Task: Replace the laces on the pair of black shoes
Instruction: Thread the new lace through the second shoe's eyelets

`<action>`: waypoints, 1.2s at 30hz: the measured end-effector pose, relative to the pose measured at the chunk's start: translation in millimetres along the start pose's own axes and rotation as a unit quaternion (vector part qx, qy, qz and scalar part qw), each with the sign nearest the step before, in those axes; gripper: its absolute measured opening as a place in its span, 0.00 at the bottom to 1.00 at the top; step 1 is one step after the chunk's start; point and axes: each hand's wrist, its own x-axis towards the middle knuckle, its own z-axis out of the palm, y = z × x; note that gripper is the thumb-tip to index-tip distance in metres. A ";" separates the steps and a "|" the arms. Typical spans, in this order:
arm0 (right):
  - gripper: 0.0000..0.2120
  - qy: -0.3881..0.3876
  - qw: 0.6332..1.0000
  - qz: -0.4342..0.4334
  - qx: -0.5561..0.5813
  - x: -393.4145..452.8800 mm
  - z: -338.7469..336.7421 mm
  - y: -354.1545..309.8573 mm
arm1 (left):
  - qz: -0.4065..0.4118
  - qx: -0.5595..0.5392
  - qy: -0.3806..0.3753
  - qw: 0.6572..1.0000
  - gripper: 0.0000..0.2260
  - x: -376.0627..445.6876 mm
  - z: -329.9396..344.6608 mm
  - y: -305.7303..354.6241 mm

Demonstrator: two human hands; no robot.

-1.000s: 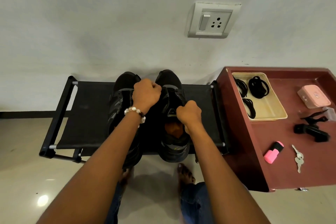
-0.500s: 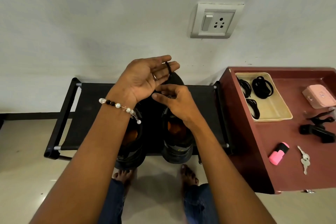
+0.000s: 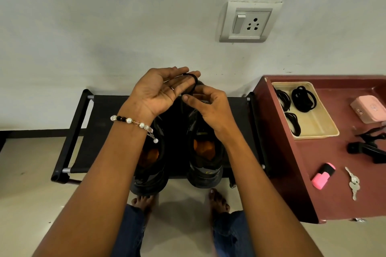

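Two black shoes stand side by side on a black fabric rack [image 3: 108, 131]: the left shoe [image 3: 149, 165] and the right shoe [image 3: 205, 160], both with orange insoles showing. My left hand [image 3: 160, 92] is raised palm up above them, fingers straight, with a black lace [image 3: 193, 81] looped round its fingertips. My right hand [image 3: 206, 108] pinches that lace just below the loop. A cream tray [image 3: 319, 123] on the maroon table holds three bundles of black laces [image 3: 302, 99].
The maroon table [image 3: 313, 173] stands right of the rack with a pink box [image 3: 369, 108], a black clip-like tool [image 3: 367, 148], a pink highlighter [image 3: 322, 176] and keys [image 3: 354, 182]. A wall socket [image 3: 249, 22] is above. My bare feet [image 3: 218, 199] are below the shoes.
Both hands rose from the shoes. The left hand turned palm up with a lace looped on its fingers, and the right hand now pinches that lace beside it.
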 end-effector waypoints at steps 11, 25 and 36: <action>0.05 0.049 0.996 0.039 0.067 -3.1 -63.4 -7.4 | 0.076 -0.102 0.096 0.987 0.11 21.2 -28.4 12.4; 0.09 0.034 0.999 -0.018 0.024 6.7 -42.1 -24.3 | 0.307 0.670 0.036 0.675 0.12 23.7 -2.0 -47.3; 0.06 0.111 0.990 0.076 -0.052 4.9 -87.2 -2.5 | 0.182 0.302 0.298 0.887 0.10 43.7 -42.3 -14.5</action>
